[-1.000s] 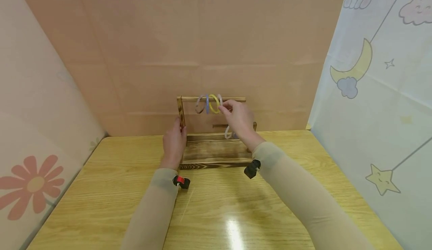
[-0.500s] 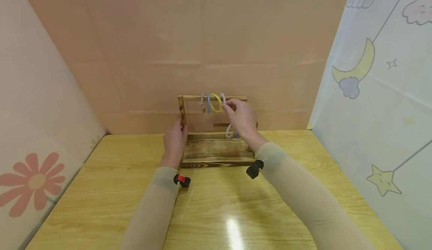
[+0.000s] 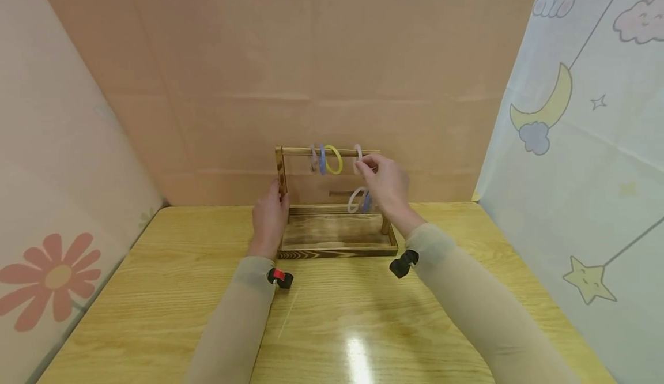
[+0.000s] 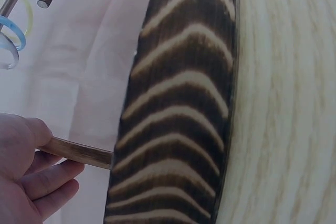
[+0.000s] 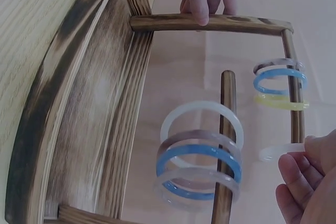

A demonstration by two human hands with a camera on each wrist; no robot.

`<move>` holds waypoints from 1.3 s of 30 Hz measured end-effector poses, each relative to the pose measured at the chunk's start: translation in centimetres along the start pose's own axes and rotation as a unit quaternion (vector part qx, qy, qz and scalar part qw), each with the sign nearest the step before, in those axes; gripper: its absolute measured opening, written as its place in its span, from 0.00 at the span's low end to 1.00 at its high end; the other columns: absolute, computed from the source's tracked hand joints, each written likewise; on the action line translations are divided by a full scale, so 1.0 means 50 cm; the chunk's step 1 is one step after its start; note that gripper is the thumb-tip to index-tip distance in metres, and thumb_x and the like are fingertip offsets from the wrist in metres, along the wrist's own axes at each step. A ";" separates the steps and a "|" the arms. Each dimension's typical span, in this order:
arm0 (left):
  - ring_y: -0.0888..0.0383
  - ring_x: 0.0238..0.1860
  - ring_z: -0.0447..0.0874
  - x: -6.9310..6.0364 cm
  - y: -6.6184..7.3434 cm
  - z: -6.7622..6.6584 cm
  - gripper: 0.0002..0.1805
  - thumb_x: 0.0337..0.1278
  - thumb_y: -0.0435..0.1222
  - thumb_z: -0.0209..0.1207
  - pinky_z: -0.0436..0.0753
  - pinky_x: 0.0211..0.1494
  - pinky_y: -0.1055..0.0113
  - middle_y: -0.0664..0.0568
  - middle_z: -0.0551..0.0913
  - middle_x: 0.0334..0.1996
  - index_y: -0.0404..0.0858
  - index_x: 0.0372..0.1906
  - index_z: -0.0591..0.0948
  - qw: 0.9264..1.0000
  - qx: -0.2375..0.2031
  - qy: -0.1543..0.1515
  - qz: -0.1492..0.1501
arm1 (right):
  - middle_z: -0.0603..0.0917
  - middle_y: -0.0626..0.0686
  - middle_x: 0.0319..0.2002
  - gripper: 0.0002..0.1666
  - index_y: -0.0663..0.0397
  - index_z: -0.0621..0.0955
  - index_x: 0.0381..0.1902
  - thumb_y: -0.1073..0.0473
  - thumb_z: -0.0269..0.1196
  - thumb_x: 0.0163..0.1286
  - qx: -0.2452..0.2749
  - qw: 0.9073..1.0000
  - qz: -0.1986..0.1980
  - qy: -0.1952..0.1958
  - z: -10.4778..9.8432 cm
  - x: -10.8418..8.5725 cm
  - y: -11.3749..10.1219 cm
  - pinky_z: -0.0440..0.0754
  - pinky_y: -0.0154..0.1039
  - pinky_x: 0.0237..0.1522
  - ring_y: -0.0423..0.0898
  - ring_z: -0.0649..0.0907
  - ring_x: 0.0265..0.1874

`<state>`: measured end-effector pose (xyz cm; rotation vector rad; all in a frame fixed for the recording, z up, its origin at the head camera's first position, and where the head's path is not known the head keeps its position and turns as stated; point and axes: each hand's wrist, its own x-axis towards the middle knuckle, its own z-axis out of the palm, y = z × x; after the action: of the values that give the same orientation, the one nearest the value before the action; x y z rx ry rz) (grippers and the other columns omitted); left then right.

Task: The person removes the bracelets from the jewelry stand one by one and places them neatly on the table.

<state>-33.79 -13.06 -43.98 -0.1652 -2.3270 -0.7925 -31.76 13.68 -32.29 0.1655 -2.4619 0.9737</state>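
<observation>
A dark-grained wooden bangle stand point(image 3: 337, 252) has an upper and a lower rod above a tray base. My left hand point(image 3: 268, 222) grips its left upright post point(image 3: 280, 170). With thumb and fingers, my right hand point(image 3: 386, 185) pinches a translucent white bangle point(image 5: 283, 151), which is around the upper rod close to the rod's free right end. Further left on that rod hang a yellow bangle point(image 3: 339, 162), a blue bangle point(image 3: 323, 165) and a mauve-grey bangle point(image 3: 313, 159). On the lower rod point(image 5: 227, 93) hang several bangles, among them a white bangle point(image 5: 170, 121) and a blue bangle point(image 5: 236, 169).
The stand rests near the back of a light wooden table point(image 3: 332, 315). Behind it hangs a tan cloth backdrop point(image 3: 311, 55). Patterned side panels rise on both sides, with a flower point(image 3: 54, 277) on the left and a moon point(image 3: 544, 101) on the right.
My right hand has moved rightward along the upper rod with the white bangle, widening the space from the yellow one. The left hand stays on the post.
</observation>
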 end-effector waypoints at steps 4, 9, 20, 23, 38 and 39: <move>0.32 0.32 0.91 -0.002 -0.001 0.002 0.18 0.77 0.32 0.68 0.87 0.33 0.37 0.32 0.90 0.40 0.29 0.63 0.80 1.000 0.000 0.008 0.005 | 0.93 0.49 0.40 0.15 0.47 0.93 0.50 0.44 0.69 0.82 -0.010 1.000 -0.004 0.010 -0.013 -0.001 0.014 0.77 0.45 0.29 0.47 0.87 0.30; 0.32 0.31 0.91 -0.004 -0.003 0.002 0.17 0.76 0.31 0.69 0.87 0.33 0.37 0.33 0.91 0.39 0.29 0.62 0.80 1.000 0.005 0.013 0.007 | 0.93 0.48 0.40 0.15 0.47 0.93 0.50 0.44 0.68 0.83 -0.017 1.000 -0.004 0.014 -0.025 -0.001 0.026 0.77 0.45 0.29 0.47 0.87 0.29; 0.33 0.31 0.91 -0.002 -0.002 -0.002 0.14 0.75 0.31 0.69 0.86 0.32 0.37 0.34 0.90 0.38 0.31 0.58 0.81 1.000 0.004 0.011 0.003 | 0.93 0.52 0.40 0.16 0.51 0.93 0.52 0.47 0.69 0.83 -0.006 0.999 0.012 0.030 -0.045 -0.001 0.051 0.76 0.45 0.30 0.49 0.86 0.29; 0.34 0.31 0.91 -0.001 -0.004 0.000 0.13 0.77 0.32 0.68 0.87 0.32 0.38 0.35 0.90 0.38 0.32 0.57 0.80 1.000 0.006 0.003 0.003 | 0.93 0.53 0.39 0.17 0.51 0.92 0.53 0.46 0.68 0.83 -0.001 0.999 0.019 0.034 -0.051 -0.003 0.058 0.77 0.46 0.30 0.50 0.87 0.30; 0.35 0.32 0.91 -0.005 -0.002 0.007 0.12 0.78 0.33 0.68 0.87 0.35 0.39 0.35 0.90 0.39 0.32 0.55 0.79 1.000 0.000 -0.010 -0.002 | 0.94 0.57 0.41 0.20 0.53 0.92 0.55 0.45 0.67 0.83 0.040 0.996 0.047 0.062 -0.088 -0.032 0.092 0.79 0.43 0.36 0.51 0.91 0.35; 0.34 0.32 0.91 -0.006 -0.003 0.006 0.12 0.78 0.33 0.68 0.87 0.35 0.39 0.35 0.90 0.39 0.32 0.56 0.79 1.000 -0.001 -0.009 -0.001 | 0.94 0.58 0.41 0.20 0.54 0.92 0.55 0.44 0.67 0.83 0.042 0.996 0.047 0.065 -0.091 -0.035 0.092 0.79 0.42 0.35 0.51 0.91 0.35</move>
<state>-33.77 -12.97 -44.42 -0.1719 -2.3437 -0.7968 -29.75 20.03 -33.09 0.0120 -2.3292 1.0929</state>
